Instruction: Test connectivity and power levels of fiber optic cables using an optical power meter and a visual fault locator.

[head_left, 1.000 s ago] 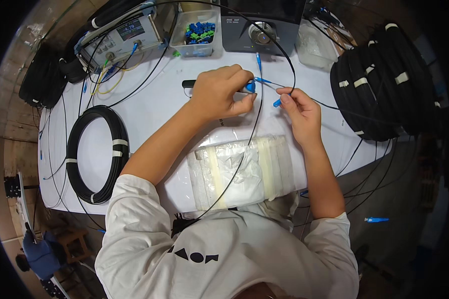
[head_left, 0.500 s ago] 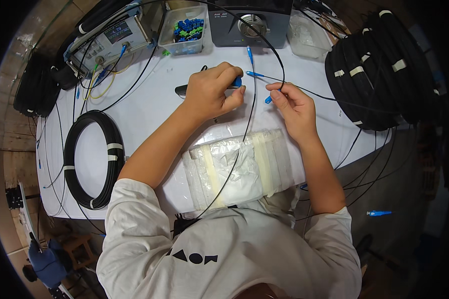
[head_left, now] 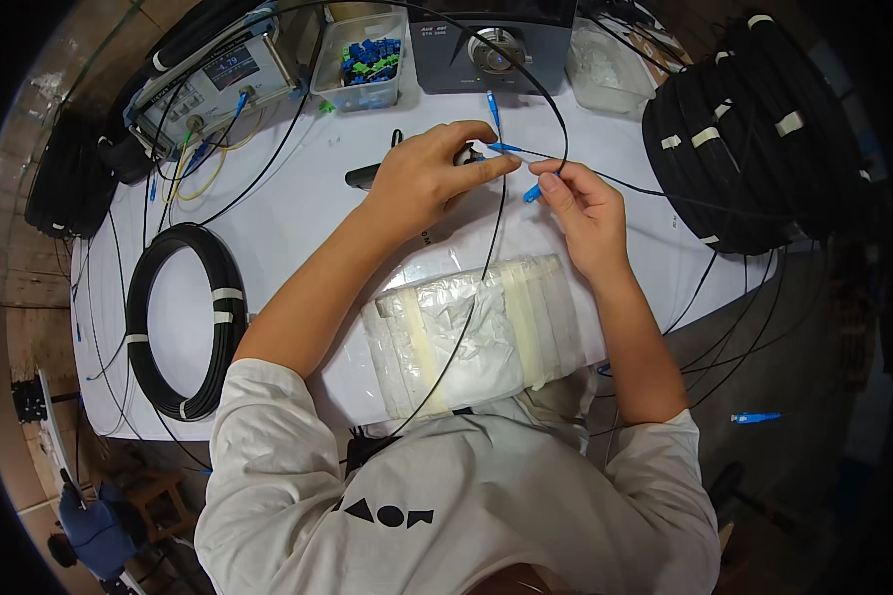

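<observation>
Head view: at twelve o'clock over the white counter, left hand pinches a blue cable connector; right hand pinches another blue plug. Judged step: handling connector ends; next needs steady alignment.

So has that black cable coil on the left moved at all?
No. The black cable coil lies at the same spot on the white table, near its left edge; only the camera view shifted slightly.

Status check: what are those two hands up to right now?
Left hand pinching a blue connector. Right hand pinching another blue connector. Black cable loops between; nothing in the way.
</observation>
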A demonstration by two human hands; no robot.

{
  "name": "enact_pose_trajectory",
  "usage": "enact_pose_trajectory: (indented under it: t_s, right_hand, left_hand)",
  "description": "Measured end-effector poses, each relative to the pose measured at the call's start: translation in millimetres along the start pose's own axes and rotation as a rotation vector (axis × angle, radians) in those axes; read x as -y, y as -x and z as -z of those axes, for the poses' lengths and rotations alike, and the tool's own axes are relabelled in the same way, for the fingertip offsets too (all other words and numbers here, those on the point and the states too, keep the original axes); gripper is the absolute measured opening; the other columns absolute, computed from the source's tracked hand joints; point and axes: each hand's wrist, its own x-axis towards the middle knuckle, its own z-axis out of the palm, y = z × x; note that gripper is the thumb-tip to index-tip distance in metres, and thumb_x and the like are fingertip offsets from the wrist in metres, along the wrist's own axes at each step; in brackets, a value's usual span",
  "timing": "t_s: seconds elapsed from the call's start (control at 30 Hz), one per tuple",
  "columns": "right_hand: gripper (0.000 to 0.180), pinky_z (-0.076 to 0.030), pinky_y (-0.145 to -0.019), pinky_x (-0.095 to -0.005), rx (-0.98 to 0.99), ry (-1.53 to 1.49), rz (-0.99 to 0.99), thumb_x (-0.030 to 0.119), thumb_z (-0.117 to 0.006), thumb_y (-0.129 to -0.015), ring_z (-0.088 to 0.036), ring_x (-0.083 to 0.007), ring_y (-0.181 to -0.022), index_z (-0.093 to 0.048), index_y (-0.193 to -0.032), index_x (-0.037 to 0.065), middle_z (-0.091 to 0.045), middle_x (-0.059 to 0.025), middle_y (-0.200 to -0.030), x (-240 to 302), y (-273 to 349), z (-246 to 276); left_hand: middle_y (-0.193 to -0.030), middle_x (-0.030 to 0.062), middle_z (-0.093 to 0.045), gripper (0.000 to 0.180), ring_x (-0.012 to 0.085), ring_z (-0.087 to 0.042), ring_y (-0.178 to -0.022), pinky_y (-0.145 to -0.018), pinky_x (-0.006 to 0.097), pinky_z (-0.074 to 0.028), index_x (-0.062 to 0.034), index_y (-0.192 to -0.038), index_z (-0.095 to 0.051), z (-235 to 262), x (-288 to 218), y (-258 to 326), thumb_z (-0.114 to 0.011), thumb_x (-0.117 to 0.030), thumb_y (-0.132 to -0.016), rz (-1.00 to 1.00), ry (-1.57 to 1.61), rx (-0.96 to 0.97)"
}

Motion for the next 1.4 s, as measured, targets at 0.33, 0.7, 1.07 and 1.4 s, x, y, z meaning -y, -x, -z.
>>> enact_pose_trajectory:
  t_s: [0.33,0.7,1.07,1.4]
  right_hand:
    - [0.022,-0.053,-0.082,-0.0234,-0.042,-0.16,-0.048,0.018,-0.063,-0.105,-0.069,-0.0101,-0.087,-0.067,-0.114,-0.001,-0.072,-0.0053,-0.097,4,-20,-16]
    - [0.023,-0.056,-0.081,-0.0252,-0.152,-0.254,-0.114,0.023,-0.062,-0.106,-0.069,-0.0113,-0.086,-0.063,-0.111,0.0,-0.072,-0.0066,-0.094,-24,-41,-42]
    - [0.023,-0.054,-0.079,-0.0254,-0.125,-0.291,-0.081,0.023,-0.062,-0.106,-0.069,-0.0108,-0.087,-0.065,-0.112,0.001,-0.073,-0.0056,-0.093,-25,-42,-44]
    - [0.021,-0.054,-0.081,-0.0251,-0.113,-0.287,-0.052,0.02,-0.064,-0.105,-0.069,-0.0105,-0.088,-0.066,-0.112,0.0,-0.073,-0.0052,-0.096,-26,-41,-43]
  left_hand:
    - [-0.09,0.005,-0.071,0.038,0.0269,-0.07,-0.074,-0.063,0.038,-0.055,-0.0121,-0.116,-0.068,-4,2,13,-0.081,-0.026,-0.083,0.318,-0.024,0.064]
    - [-0.091,0.0033,-0.069,0.039,0.0259,-0.069,-0.074,-0.063,0.037,-0.054,-0.0152,-0.117,-0.068,-7,1,10,-0.082,-0.026,-0.082,0.355,-0.014,0.073]
    - [-0.091,0.0019,-0.069,0.042,0.0244,-0.069,-0.073,-0.061,0.036,-0.054,-0.0169,-0.118,-0.067,-8,3,13,-0.083,-0.025,-0.081,0.368,-0.044,0.066]
    - [-0.091,0.0018,-0.069,0.041,0.0237,-0.069,-0.073,-0.061,0.036,-0.054,-0.017,-0.118,-0.067,-9,2,12,-0.083,-0.024,-0.081,0.382,-0.064,0.075]
